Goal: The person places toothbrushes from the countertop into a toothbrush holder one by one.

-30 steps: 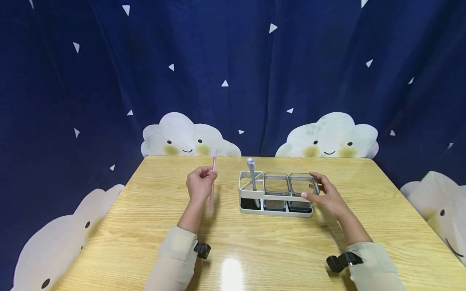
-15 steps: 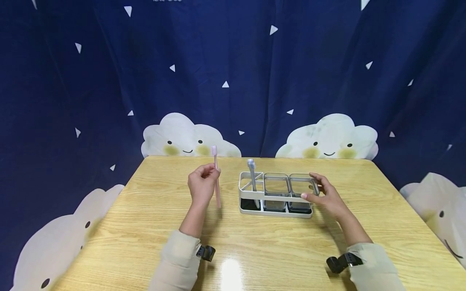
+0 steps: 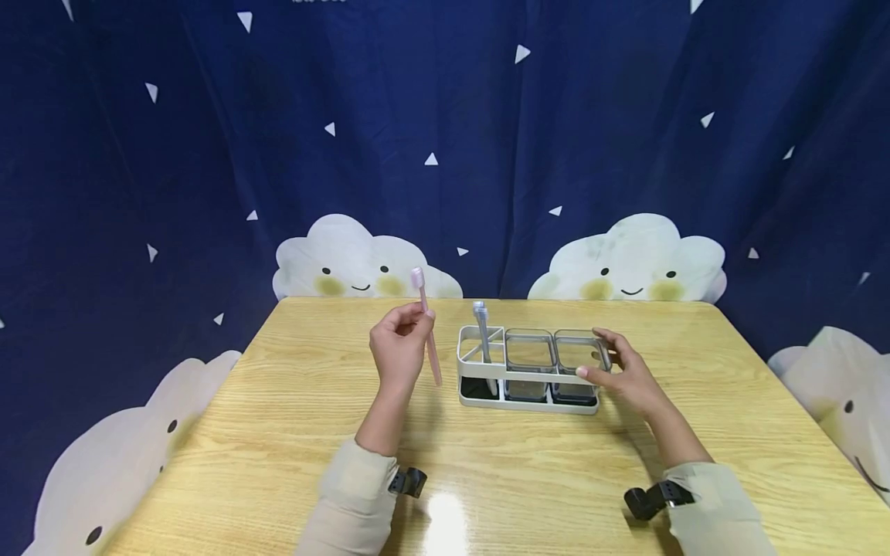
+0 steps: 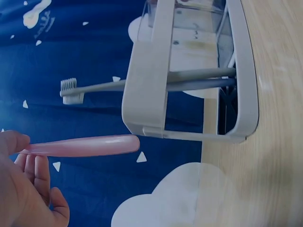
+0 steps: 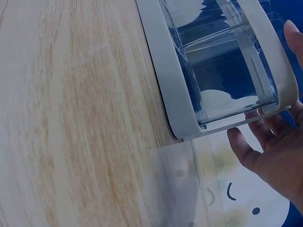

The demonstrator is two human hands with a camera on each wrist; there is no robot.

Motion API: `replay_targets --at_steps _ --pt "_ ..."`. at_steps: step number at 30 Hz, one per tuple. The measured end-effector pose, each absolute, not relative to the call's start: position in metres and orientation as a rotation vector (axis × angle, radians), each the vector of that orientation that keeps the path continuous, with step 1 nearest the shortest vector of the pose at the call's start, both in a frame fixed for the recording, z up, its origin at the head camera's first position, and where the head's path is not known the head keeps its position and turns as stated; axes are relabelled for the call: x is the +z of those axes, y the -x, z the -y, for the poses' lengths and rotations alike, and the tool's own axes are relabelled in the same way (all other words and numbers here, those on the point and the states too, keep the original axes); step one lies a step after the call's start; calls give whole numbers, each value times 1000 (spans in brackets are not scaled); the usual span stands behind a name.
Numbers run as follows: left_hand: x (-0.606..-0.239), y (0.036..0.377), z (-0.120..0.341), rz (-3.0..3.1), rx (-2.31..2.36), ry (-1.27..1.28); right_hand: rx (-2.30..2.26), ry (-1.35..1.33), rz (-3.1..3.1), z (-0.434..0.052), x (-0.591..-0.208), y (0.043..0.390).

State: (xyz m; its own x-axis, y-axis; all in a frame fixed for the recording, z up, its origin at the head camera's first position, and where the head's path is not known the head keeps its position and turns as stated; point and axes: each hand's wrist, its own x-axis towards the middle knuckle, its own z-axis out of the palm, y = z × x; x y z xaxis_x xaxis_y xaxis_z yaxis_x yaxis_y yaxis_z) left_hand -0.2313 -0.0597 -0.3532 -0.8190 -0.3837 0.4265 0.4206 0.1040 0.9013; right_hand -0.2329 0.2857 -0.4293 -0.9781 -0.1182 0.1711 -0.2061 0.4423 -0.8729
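My left hand pinches a pink toothbrush between thumb and fingers, bristles up, its lower end slanting right. In the left wrist view the bare handle end of this toothbrush is close beside the white toothbrush holder. Two grey toothbrushes stand in the left, divided section of the holder. Clear cups fill its other two sections. My right hand grips the holder's right end, thumb at the front rim, other fingers round the end and back.
The holder stands on a light wooden table. Behind the table hangs a dark blue curtain with white triangles and smiling clouds. A black wrist camera sits on the left sleeve, another camera on the right.
My left hand has moved right and slightly up with the pink toothbrush, now nearer the holder, and the handle has tilted its lower end rightward. My right hand stays on the holder.
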Motion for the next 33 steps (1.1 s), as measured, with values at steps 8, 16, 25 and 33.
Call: replay_targets --at_steps 8,16,25,33 --pt "-330 215 48 1763 -1762 95 1575 -276 2594 -284 -429 233" --pt "-316 204 42 1693 -1799 109 1595 -285 2601 -283 -427 234" --pt "-308 202 34 1648 -1829 144 1623 -269 2599 -281 -421 232" --pt "-304 201 23 1628 -1851 166 1586 -276 2603 -284 -424 230"
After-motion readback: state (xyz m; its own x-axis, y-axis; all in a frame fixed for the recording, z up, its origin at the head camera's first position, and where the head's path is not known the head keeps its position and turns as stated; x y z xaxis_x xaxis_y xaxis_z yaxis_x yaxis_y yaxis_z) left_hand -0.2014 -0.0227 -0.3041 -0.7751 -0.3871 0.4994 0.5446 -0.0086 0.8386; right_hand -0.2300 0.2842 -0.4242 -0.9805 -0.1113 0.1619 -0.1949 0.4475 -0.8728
